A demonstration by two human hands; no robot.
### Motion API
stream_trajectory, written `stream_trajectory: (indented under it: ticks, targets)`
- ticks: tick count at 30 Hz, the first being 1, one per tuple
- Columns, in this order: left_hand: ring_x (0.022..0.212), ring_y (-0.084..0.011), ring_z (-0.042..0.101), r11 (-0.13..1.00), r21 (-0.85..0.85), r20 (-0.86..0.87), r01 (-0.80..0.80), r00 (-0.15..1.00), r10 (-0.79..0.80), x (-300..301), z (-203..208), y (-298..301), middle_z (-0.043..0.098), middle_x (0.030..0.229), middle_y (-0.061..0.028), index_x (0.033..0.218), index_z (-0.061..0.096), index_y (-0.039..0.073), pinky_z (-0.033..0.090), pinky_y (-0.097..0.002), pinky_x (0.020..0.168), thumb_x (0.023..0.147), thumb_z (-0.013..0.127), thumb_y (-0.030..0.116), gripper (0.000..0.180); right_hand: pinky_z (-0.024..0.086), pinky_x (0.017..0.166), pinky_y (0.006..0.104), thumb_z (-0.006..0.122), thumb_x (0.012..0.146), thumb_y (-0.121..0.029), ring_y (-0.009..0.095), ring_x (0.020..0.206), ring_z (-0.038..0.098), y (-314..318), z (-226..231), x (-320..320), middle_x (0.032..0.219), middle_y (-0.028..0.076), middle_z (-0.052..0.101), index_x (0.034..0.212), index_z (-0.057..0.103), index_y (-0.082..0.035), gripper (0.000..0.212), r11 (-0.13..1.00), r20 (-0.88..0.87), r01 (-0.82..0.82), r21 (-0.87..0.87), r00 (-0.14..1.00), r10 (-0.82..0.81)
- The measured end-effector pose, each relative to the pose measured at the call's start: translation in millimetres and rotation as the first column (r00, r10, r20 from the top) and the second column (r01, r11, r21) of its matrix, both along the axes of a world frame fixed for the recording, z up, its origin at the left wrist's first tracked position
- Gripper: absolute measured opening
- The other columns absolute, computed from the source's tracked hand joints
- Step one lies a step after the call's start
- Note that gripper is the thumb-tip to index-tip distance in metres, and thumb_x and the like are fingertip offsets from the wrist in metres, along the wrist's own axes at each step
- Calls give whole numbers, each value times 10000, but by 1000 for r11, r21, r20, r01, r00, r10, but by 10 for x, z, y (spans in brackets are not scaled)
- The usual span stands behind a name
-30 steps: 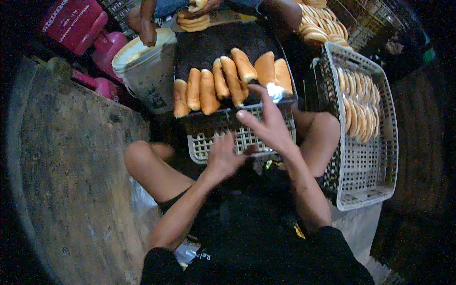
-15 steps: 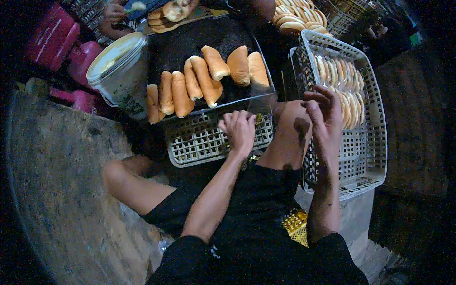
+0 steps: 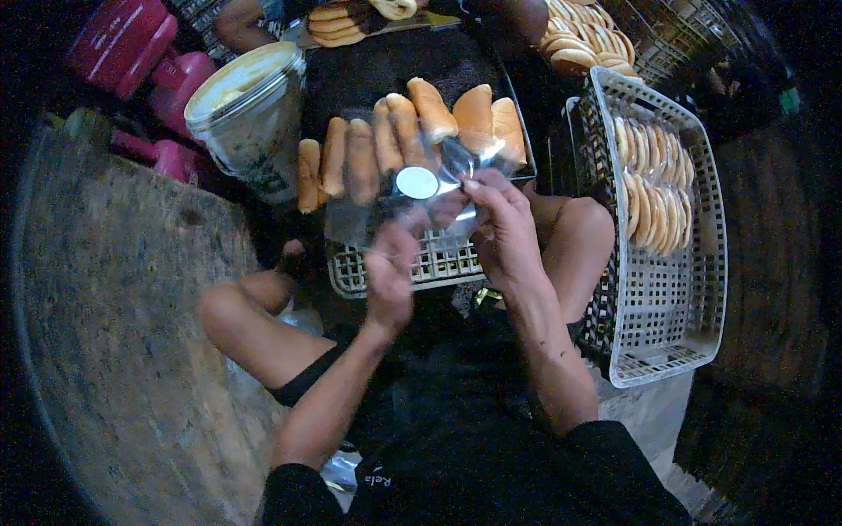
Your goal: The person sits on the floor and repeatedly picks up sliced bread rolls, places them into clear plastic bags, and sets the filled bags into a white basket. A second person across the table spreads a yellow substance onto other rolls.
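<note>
A clear plastic bag (image 3: 354,221) with a round white label hangs in front of me, over the near edge of a dark tray (image 3: 368,66). My right hand (image 3: 510,226) pinches the bag's right side between thumb and fingers. Blurred by motion, my left hand (image 3: 391,273) is curled at its lower edge; the fingertips are partly hidden. Behind the film, long golden bread rolls (image 3: 334,158) lie in a row on the tray. Wider bread rolls (image 3: 474,114) lie at the row's right end.
A white plastic crate (image 3: 671,324) at my right holds bagged flat breads (image 3: 653,215). Left of the tray stands a white bucket (image 3: 250,131) with pale cream inside. More flat buns (image 3: 583,44) are stacked at the back right. Another person's arm (image 3: 241,26) shows at the far left.
My right hand has come from beside the right crate to the middle and now grips the bag. My left hand has moved left. The bag now spreads out before the rolls.
</note>
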State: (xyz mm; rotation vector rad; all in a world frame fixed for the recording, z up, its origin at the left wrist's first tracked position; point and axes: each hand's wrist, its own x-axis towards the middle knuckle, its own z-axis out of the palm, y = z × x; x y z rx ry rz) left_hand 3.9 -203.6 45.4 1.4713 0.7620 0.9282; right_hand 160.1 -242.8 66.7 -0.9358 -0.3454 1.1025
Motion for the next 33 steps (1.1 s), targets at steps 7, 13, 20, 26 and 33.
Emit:
stream_trajectory:
  ticks: [7,13,20,26,33]
  targets:
    - [849,-199,632,635,-747,446,197,856,259,178,425,508,653,1004,-75,1170,569,49,536,-340,760,951,559,377,394,554,693,280,619,919,-259,162,881,633,-502,284,-112,1108,108,591,1224,496,-40,395,981,-1,90,-174,996,-92]
    - [794,-150,613,823,-567,200,-7,969,146,-177,167,882,620,868,-25,1129,582,50,530,-307,725,900,664,326,367,436,448,239,592,950,-247,89,477,540,-229,459,-224,591,17,573,848,593,-32,238,940,298,210,-269,946,-126]
    - [997,-216,599,634,-735,228,-240,793,565,-275,-496,1953,594,1174,-78,1276,498,53,521,-357,821,927,582,427,518,286,1065,549,678,851,-299,404,1269,419,1013,-740,421,1292,196,532,1347,468,-110,571,918,996,394,-31,-63,61]
    - [1258,-299,485,599,-733,653,321,578,490,-719,-1218,2340,484,1368,-135,1361,403,46,402,-453,1069,955,469,517,626,365,1022,528,667,845,-237,349,1180,522,1036,-828,970,1121,179,624,1189,604,-93,378,897,976,408,-170,194,97]
    - [1248,-289,492,878,-415,194,-240,919,343,4,-374,1804,466,1385,-160,1321,434,68,396,-463,1077,986,370,533,576,506,919,353,569,826,-97,264,1056,618,-145,668,1064,1167,197,608,1273,507,61,478,978,385,176,-110,915,-121]
